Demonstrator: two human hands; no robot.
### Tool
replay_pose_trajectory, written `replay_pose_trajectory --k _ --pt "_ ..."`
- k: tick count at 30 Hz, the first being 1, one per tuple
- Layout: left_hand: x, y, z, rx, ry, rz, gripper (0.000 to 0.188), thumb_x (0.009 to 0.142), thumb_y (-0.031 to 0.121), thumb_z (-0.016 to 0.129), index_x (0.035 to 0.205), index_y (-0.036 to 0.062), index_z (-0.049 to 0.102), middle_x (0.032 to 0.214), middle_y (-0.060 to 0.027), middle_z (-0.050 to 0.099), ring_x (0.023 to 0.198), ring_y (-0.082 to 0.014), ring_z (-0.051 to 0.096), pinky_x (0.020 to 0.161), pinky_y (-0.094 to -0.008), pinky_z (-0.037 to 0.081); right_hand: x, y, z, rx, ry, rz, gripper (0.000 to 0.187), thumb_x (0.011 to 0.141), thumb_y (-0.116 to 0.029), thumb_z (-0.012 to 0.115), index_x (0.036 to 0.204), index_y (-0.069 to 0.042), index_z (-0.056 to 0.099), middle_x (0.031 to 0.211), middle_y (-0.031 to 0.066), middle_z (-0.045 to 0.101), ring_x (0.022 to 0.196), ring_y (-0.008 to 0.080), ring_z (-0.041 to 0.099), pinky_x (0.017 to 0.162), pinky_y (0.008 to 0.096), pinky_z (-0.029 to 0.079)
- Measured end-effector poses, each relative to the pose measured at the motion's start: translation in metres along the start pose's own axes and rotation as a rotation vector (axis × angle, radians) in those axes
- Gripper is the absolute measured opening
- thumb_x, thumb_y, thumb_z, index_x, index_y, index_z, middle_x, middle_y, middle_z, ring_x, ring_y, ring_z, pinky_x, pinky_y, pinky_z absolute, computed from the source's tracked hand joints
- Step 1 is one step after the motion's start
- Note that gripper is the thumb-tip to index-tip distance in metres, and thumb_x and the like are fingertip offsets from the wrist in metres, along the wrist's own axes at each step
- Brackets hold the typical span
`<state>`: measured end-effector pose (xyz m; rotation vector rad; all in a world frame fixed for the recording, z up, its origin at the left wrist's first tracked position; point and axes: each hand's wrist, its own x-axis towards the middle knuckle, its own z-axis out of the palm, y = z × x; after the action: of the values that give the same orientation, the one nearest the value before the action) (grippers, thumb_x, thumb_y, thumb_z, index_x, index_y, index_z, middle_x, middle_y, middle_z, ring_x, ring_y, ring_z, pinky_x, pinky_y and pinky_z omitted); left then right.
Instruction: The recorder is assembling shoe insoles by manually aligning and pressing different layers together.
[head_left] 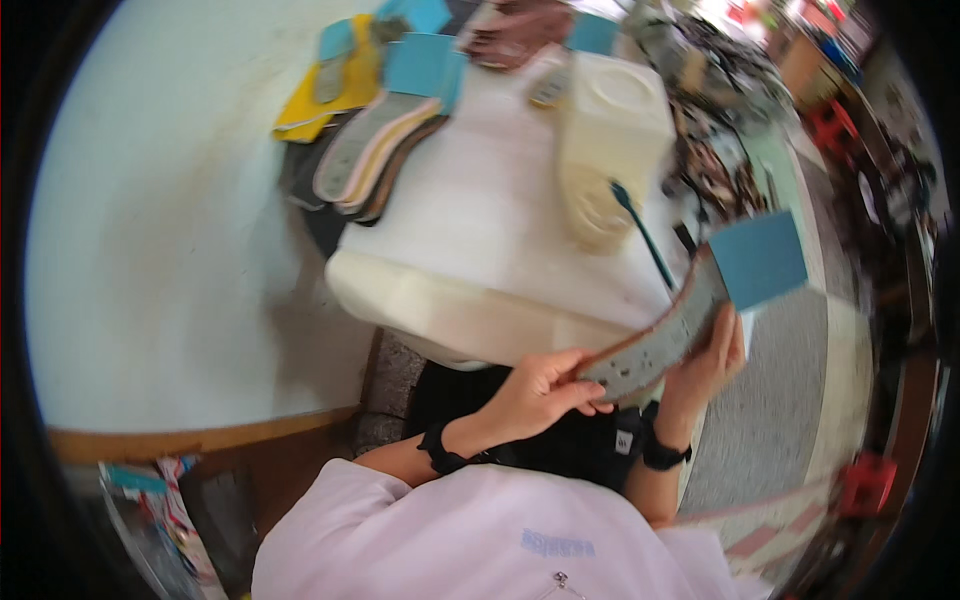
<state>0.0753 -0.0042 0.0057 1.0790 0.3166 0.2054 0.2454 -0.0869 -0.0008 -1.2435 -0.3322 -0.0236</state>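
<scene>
Holding a curved grey strip with a brown edge, the person in the pale shirt has it tilted at lower right of centre, near the front edge of the white surface. Left hand on the lower end — thumb over top, fingers clamped on it. Right hand at the strip's right edge, fingers close together against it; can't tell if they pinch. Blue square at the strip's upper end, right of frame. Black wristbands, both wrists.

Top left of centre: stacked curved strips with blue squares, yellow sheet just beside. Top centre-right: pale container, dark teal stick-like tool angled near it. Upper right — heaped scraps, blurred. Red stool far right.
</scene>
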Motion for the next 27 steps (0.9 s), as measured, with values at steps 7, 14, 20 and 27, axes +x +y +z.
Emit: replay_pose_trajectory --k 7,14,20,27 --pt "-0.027 0.027 -0.039 -0.146 0.151 0.005 0.029 0.086 -0.004 0.048 0.114 -0.0091 0.049 0.096 -0.0178 0.062 0.079 -0.0281 0.066 0.068 -0.0306 0.055 -0.02 -0.015 0.029 0.031 -0.211 0.078 0.036 0.097 -0.031 0.041 0.091 0.001 0.057 0.056 -0.0013 0.047 0.045 0.0052 0.04 0.04 0.0192 0.027" --pt "-0.059 0.083 -0.099 -0.065 0.568 0.486 0.025 0.084 0.0 0.05 0.107 -0.0082 0.053 0.091 -0.0176 0.064 0.071 -0.0288 0.067 0.061 -0.0321 0.056 -0.012 -0.001 0.02 -0.242 -0.481 0.078 0.029 0.096 -0.023 0.045 0.093 0.003 0.058 0.052 0.0011 0.048 0.043 0.006 0.041 0.042 0.0193 0.028" --pt "-0.061 0.112 -0.152 0.017 0.741 0.646 0.021 0.087 0.008 0.051 0.103 -0.0048 0.055 0.084 -0.0181 0.065 0.068 -0.0261 0.067 0.058 -0.0299 0.055 -0.012 0.002 0.025 -0.24 -0.471 0.133 0.022 0.094 -0.015 0.048 0.086 0.003 0.058 0.051 -0.0005 0.045 0.043 0.0044 0.039 0.042 0.0192 0.025" --pt "-0.048 0.129 -0.183 0.05 0.704 0.55 0.023 0.087 0.013 0.053 0.101 -0.005 0.056 0.081 -0.0171 0.066 0.064 -0.0228 0.067 0.055 -0.0269 0.054 -0.012 0.001 0.029 -0.28 -0.504 0.103 0.017 0.093 -0.01 0.049 0.087 0.003 0.058 0.051 -0.0011 0.045 0.042 0.004 0.038 0.041 0.0184 0.024"
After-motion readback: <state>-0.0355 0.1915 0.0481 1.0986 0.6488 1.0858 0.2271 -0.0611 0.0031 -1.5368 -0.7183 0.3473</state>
